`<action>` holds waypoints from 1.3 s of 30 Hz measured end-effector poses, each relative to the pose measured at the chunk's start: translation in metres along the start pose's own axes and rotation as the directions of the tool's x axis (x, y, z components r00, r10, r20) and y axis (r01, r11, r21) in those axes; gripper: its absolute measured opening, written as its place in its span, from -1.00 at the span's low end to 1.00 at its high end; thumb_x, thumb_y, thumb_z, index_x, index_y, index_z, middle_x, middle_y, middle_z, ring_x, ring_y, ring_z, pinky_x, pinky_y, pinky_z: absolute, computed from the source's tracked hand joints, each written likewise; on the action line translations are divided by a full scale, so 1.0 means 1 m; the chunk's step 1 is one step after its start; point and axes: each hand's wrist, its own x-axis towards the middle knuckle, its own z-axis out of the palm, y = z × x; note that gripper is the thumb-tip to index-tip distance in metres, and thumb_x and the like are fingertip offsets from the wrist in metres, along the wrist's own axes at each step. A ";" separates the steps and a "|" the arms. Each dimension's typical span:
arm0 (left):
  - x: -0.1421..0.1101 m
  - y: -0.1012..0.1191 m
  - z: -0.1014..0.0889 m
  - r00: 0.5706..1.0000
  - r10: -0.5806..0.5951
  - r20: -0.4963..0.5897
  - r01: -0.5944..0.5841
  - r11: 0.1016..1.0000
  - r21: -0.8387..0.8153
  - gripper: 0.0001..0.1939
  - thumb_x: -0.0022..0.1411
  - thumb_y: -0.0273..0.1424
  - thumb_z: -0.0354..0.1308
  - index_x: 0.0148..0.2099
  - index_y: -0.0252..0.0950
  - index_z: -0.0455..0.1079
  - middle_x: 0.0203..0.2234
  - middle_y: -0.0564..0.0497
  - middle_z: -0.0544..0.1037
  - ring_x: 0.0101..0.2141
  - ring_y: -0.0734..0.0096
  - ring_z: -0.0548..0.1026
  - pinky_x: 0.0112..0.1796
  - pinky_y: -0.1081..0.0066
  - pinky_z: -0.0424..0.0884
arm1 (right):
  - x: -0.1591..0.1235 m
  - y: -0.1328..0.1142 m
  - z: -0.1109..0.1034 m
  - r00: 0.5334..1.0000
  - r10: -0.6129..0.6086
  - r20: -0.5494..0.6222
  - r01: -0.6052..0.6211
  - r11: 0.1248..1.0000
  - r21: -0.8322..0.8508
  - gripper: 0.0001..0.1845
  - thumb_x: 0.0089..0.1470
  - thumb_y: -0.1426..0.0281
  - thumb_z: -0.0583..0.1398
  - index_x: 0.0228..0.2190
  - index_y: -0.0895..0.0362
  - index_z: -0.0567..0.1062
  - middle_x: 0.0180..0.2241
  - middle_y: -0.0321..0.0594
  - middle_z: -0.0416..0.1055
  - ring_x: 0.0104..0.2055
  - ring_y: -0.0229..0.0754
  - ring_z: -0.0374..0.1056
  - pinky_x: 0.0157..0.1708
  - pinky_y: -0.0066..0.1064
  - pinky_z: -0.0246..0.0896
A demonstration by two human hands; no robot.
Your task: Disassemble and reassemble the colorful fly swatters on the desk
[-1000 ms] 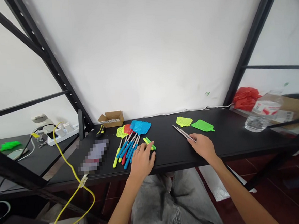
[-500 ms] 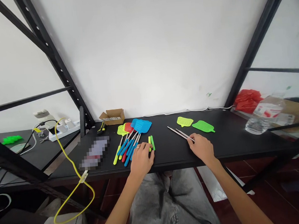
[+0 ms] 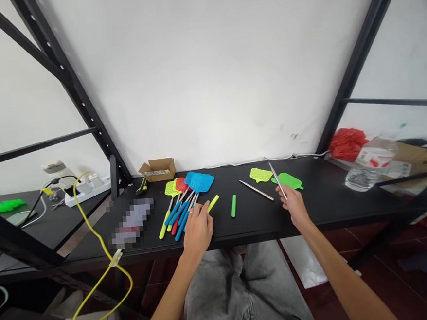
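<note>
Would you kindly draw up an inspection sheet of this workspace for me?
Surface: black tabletop, bearing several loose parts.
Work pieces: green handle, silvery rod, yellow mesh head and green mesh head lie loose; swatters overlap at left.
Clutter: open cardboard box, blurred-out object.
Hands: left hand holds yellow handle; right hand holds second rod.
Cables: yellow cable loops below front edge.
Surroundings: white wall, black frame, plastic bottle.
</note>
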 end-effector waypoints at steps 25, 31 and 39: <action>-0.001 0.007 -0.012 0.981 0.166 0.101 -0.166 0.986 -0.015 -0.65 0.32 -0.57 -0.08 0.04 -0.14 0.34 -0.17 -0.02 0.42 -0.19 0.24 0.38 -0.18 0.28 0.32 | -0.027 -0.019 0.029 0.891 -0.008 0.453 -0.110 0.966 0.233 -0.66 0.05 0.17 0.22 -0.29 0.19 0.57 -0.43 -0.09 0.55 -0.57 -0.31 0.21 -0.63 -0.48 -0.05; -0.001 0.007 -0.012 0.979 0.168 0.118 -0.166 0.986 -0.024 -0.66 0.35 -0.56 -0.10 0.06 -0.15 0.34 -0.17 -0.02 0.43 -0.19 0.24 0.38 -0.18 0.27 0.33 | -0.029 -0.021 0.027 0.862 -0.034 0.506 -0.084 0.974 0.208 -0.68 0.02 0.14 0.29 -0.30 0.13 0.49 -0.34 -0.08 0.58 -0.52 -0.25 0.30 -0.59 -0.45 0.00; 0.000 0.007 -0.013 0.976 0.181 0.124 -0.178 0.984 -0.032 -0.65 0.36 -0.54 -0.09 0.08 -0.12 0.34 -0.16 -0.01 0.44 -0.19 0.26 0.40 -0.18 0.30 0.35 | -0.032 -0.021 0.025 0.817 -0.060 0.573 -0.040 0.986 0.160 -0.65 0.05 0.15 0.30 -0.23 0.16 0.55 -0.30 -0.04 0.59 -0.49 -0.27 0.30 -0.60 -0.46 -0.01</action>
